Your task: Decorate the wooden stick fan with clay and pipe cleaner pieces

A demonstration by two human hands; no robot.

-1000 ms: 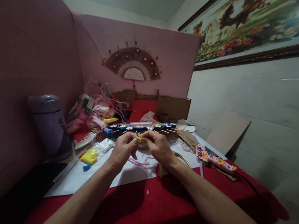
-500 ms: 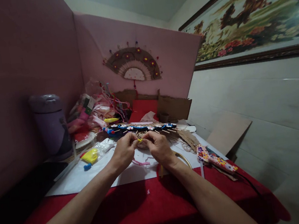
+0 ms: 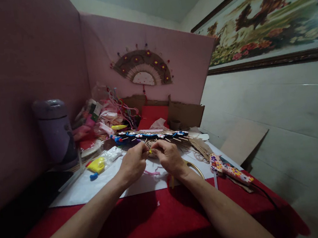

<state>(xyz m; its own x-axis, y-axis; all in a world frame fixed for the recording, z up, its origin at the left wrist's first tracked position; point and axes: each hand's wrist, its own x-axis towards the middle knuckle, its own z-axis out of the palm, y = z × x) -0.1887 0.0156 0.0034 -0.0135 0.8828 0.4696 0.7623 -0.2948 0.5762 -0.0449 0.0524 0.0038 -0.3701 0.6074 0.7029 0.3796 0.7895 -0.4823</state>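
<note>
A tiny bit of yellow modelling clay shows between my fingertips, above the white paper. My left hand is closed in a pinch at its left side. From the right, my right hand pinches the same bit with thumb and forefinger. Just beyond both hands lies a stick fan with a dark band, blue trim and white flowers. A round woven piece under its edge is partly hidden by my fingers. Below the hands is a pink fuzzy strip. Gold-handled scissors lie partly under my right wrist.
At left are a bag of yellow clay, a blue lump and a lilac flask. A flower-patterned glue gun with a cord lies at right. Behind stand cardboard and a mounted fan.
My fingertips have shifted slightly, and the yellow bit now looks smaller and rounder, closer to my right fingers. The view has moved a little; other things stay put.
</note>
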